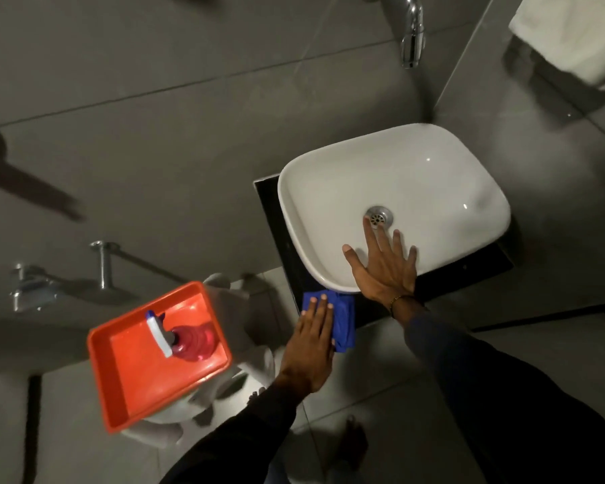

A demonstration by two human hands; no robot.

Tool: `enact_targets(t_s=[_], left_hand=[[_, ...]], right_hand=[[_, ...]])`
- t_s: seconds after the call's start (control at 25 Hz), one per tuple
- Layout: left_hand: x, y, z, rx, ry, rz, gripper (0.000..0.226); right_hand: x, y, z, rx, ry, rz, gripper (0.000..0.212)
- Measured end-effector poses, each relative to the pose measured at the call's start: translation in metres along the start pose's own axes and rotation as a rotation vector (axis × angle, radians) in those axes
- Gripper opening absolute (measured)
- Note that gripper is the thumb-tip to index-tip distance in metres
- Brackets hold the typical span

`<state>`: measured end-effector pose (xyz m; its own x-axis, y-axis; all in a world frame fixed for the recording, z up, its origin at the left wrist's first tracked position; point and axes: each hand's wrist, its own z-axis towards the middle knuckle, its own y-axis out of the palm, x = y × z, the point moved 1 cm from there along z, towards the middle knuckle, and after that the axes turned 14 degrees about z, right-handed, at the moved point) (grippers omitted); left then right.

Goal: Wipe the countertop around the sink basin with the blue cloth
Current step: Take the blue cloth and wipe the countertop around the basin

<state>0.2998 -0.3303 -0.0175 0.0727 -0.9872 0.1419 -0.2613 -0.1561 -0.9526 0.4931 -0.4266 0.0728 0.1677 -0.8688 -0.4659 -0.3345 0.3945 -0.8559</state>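
Note:
A white sink basin (416,176) sits on a narrow black countertop (280,232). The blue cloth (344,319) lies on the counter's front left corner, partly hanging over the edge. My left hand (311,347) presses flat on the cloth with its fingers together. My right hand (385,263) rests spread open on the basin's near rim, fingertips reaching toward the metal drain (379,215). A thin bracelet circles the right wrist.
An orange tray (119,389) holding a pink spray bottle (186,344) with a white and blue nozzle sits on a white toilet at the lower left. A chrome tap (414,33) hangs above the basin. White towels (573,33) lie at the top right.

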Motion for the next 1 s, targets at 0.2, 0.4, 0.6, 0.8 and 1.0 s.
enact_targets(t_s=[0.2,0.4,0.6,0.8,1.0], left_hand=[[0.028,0.003,-0.011,-0.020,0.015,0.047,0.070],[0.014,-0.002,-0.013,-0.019,0.043,0.151,0.070],[-0.001,-0.006,-0.012,-0.010,0.088,0.153,0.068],[-0.032,-0.019,-0.017,-0.008,0.101,0.093,0.066],[-0.083,-0.066,-0.013,0.184,-0.035,0.014,0.062]], right_hand=[[-0.005,-0.012,-0.012,0.037,-0.097,0.118,0.073],[0.031,-0.012,-0.084,0.490,-0.361,0.491,0.043],[0.058,0.048,-0.143,0.276,-0.221,0.482,0.026],[0.051,0.077,-0.148,0.120,-0.301,0.239,0.036],[0.035,0.097,-0.150,-0.041,-0.456,0.020,0.056]])
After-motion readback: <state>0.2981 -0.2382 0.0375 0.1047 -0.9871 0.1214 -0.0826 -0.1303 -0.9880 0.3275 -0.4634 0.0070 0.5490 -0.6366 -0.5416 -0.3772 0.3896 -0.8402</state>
